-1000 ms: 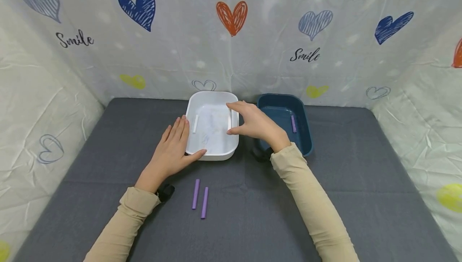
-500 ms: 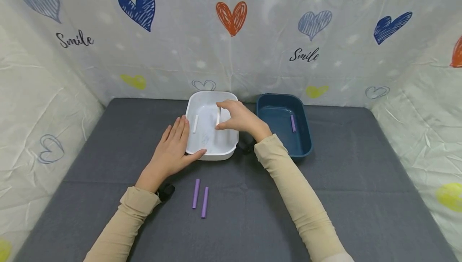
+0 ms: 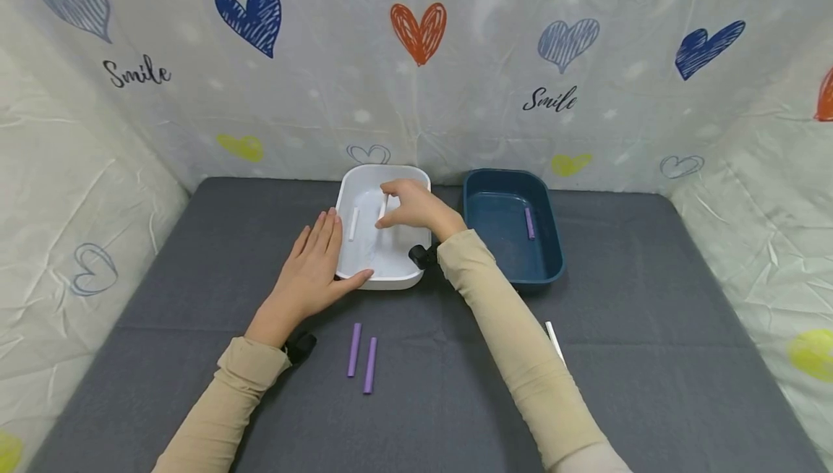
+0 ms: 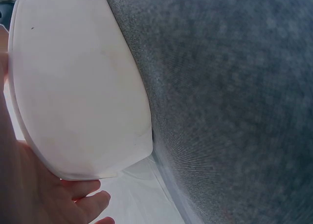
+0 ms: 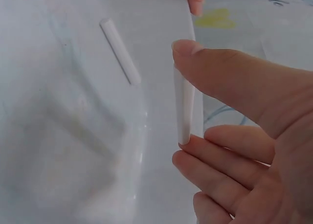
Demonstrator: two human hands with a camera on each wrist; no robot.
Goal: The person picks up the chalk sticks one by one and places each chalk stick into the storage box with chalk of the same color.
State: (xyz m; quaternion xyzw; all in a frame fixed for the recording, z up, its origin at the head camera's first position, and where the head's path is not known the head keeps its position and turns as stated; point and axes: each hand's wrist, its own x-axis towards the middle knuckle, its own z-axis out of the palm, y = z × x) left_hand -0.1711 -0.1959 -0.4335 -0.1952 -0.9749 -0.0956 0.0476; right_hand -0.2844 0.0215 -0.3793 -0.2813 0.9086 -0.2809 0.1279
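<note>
My right hand (image 3: 419, 209) pinches a white chalk stick (image 5: 184, 104) by its two ends, between thumb and fingers, over the inside of a white tray (image 3: 390, 283). Whether that stick touches the tray floor I cannot tell. To its left, a second white chalk stick (image 3: 353, 223) lies in the tray. My left hand (image 3: 306, 274) rests against the tray's left side with fingers straight, its thumb at the front rim. In the left wrist view, the fingertips (image 4: 93, 204) reach around the tray's wall (image 4: 83, 87).
Right of the white tray stands a dark blue tray (image 3: 497, 205) with a purple chalk stick (image 3: 530, 223) inside. Two more purple sticks (image 3: 353, 350) lie on the grey cloth in front. Beside my right forearm lies another white stick (image 3: 555, 343), partly hidden.
My right hand has moved left with its chalk stick, from the white tray's right edge to over its middle. The forearm's shift uncovers a white stick on the cloth. My left hand stays put.
</note>
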